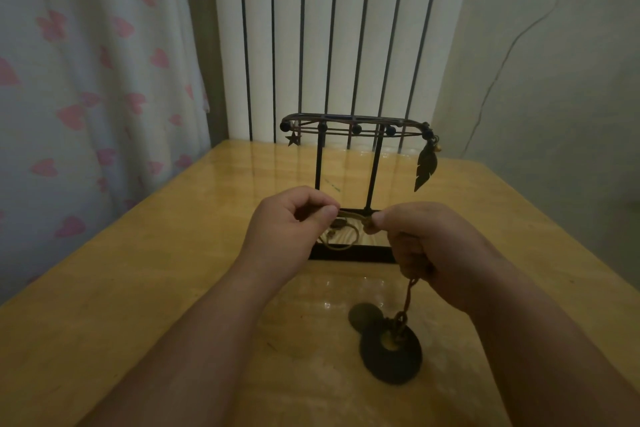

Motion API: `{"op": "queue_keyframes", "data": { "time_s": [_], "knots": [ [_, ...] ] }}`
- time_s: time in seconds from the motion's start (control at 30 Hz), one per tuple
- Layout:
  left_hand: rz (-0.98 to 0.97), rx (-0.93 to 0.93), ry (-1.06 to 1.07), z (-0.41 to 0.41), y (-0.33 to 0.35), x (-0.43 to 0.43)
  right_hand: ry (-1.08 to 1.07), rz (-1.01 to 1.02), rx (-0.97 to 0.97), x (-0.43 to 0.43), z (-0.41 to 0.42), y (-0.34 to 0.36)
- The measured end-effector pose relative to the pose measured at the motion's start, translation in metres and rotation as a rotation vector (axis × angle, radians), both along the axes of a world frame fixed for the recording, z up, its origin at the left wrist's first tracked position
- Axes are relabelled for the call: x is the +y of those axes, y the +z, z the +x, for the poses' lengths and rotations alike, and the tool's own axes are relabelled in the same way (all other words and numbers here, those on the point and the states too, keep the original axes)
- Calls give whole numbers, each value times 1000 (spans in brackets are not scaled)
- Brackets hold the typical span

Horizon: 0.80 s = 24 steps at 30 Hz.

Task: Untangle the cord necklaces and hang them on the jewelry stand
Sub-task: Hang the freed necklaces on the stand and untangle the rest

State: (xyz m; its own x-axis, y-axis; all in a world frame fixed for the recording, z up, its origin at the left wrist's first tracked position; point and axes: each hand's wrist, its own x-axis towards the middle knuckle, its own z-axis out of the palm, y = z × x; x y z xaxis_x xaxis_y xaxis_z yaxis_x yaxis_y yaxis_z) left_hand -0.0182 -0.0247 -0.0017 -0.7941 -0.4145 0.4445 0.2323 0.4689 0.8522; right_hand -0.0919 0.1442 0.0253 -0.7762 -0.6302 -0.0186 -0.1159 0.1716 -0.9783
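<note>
A black wire jewelry stand rises at the middle of the wooden table, its top bar draped with cord necklaces carrying a star charm and a feather pendant. In front of it my left hand and my right hand pinch a tan cord necklace stretched between them. Loops of this cord sag over the stand's base. From my right fist a braided strand drops to a dark ring-shaped pendant that rests on the table.
The wooden table has its far edge against a white radiator. A heart-patterned curtain hangs on the left and a plain wall stands on the right. The stand's flat base lies just beyond my hands.
</note>
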Motion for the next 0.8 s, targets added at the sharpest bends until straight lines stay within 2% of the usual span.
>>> {"op": "queue_keyframes", "data": {
  "time_s": [0.1,0.3,0.47,0.63,0.8],
  "knots": [
    [7,-5,-9,0,-1,0,1,13,83,0,0,-1],
    [-7,80,73,-1,-1,-2,-50,-9,86,-3,0,-5],
    [-174,170,38,3,-1,2,-75,-9,81,-6,0,-6],
    [-259,163,36,1,-5,5,-74,-4,52,-7,2,-5],
    [-197,40,48,0,-1,8,-67,11,53,-8,3,-4]
  ]
}}
